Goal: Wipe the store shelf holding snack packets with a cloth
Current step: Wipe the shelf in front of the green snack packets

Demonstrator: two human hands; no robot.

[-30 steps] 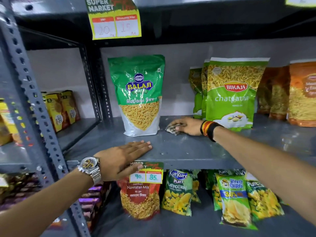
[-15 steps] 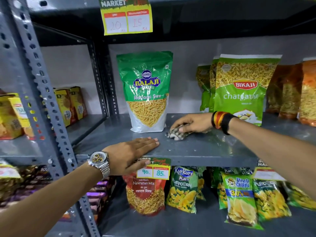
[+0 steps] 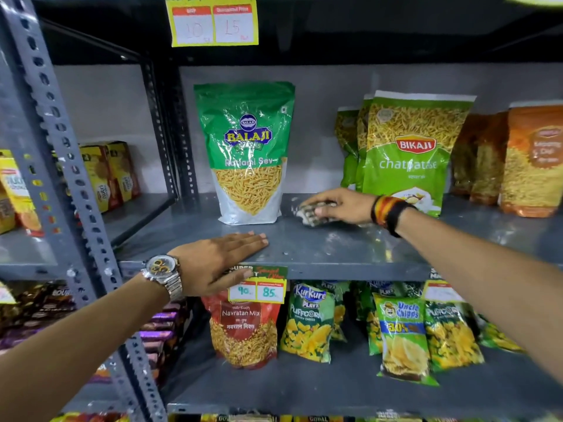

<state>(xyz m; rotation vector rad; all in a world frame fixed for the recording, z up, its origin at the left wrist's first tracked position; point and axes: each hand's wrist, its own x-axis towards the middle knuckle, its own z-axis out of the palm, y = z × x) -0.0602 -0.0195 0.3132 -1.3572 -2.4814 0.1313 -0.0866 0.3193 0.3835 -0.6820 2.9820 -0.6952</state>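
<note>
A grey metal shelf (image 3: 329, 248) runs across the middle of the view with streaks of white dust on it. My right hand (image 3: 341, 205) presses a small crumpled patterned cloth (image 3: 310, 216) onto the shelf, between a green Balaji sev packet (image 3: 248, 153) and a green Bikaji packet (image 3: 411, 153). Both packets stand upright toward the back of the shelf. My left hand (image 3: 216, 260) lies flat, palm down, on the shelf's front edge in front of the Balaji packet, with its thumb over the price tag below.
Orange snack packets (image 3: 530, 159) stand at the far right of the shelf. Below hang a price tag (image 3: 259, 287) and packets: Navratan Mix (image 3: 243, 330), Kurkure (image 3: 309, 321), Uncle Chipps (image 3: 402, 333). A perforated grey upright (image 3: 61, 166) stands at left, with yellow boxes (image 3: 106, 175) behind it.
My right hand has slid the cloth a little back and forth on the shelf between the two green packets. My left hand has stayed flat on the front edge. The camera moved closer.
</note>
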